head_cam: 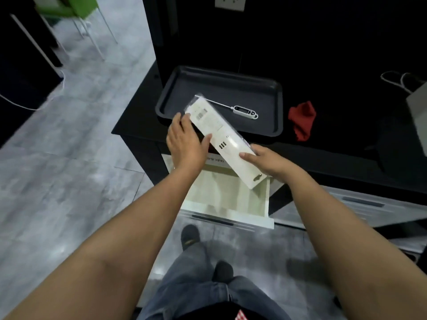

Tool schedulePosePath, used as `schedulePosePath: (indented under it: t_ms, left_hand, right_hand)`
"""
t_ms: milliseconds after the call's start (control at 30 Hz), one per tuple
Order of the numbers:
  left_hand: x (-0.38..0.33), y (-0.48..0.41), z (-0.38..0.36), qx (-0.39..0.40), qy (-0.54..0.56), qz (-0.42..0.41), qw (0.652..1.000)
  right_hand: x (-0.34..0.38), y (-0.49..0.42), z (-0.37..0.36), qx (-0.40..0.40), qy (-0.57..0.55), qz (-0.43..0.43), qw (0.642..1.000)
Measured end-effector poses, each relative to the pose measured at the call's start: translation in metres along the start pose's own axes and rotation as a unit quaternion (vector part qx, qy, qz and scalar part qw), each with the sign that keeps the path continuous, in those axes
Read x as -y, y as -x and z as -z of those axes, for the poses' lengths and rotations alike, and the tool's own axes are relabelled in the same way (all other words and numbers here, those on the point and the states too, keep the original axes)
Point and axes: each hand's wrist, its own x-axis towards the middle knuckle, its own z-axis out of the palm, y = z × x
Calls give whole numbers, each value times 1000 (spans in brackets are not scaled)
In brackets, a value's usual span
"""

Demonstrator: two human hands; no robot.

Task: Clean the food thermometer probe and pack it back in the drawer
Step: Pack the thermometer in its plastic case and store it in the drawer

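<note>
A long white package [221, 132] in clear plastic is held at a slant over the open drawer [265, 202] and the table's front edge. My left hand [184, 144] grips its upper part, thumb on its face. My right hand [265, 161] holds its lower end. The white food thermometer [245, 110] lies in the black tray [279, 107]; its thin metal probe points left and partly disappears behind the package. A crumpled red cloth [302, 120] rests on the black table to the right of the tray.
The pale drawer is pulled out toward me below the black tabletop [138, 116]. A grey bag with white cord handles [418, 105] stands at the far right. Grey floor [69, 158] lies to the left, with a green chair [67, 5] far off.
</note>
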Motion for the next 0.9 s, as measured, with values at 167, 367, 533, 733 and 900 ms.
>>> schedulePosePath:
  t_ms: [167, 367, 533, 733, 900]
  left_hand:
    - [-14, -44, -11, 223, 280, 208, 910]
    - [-22, -98, -23, 248, 415, 256, 837]
    - [-6, -139, -32, 245, 422, 303, 819]
    - [10, -161, -45, 234, 335, 310, 858]
    - [-4, -168, -50, 181, 295, 227, 910]
  right_hand:
    - [26, -26, 8, -12, -95, 27, 995]
    - [47, -75, 21, -77, -100, -2, 992]
    - [50, -114, 34, -249, -123, -36, 960]
    - [59, -133, 38, -254, -83, -10, 964]
    - [79, -139, 35, -137, -122, -1, 983]
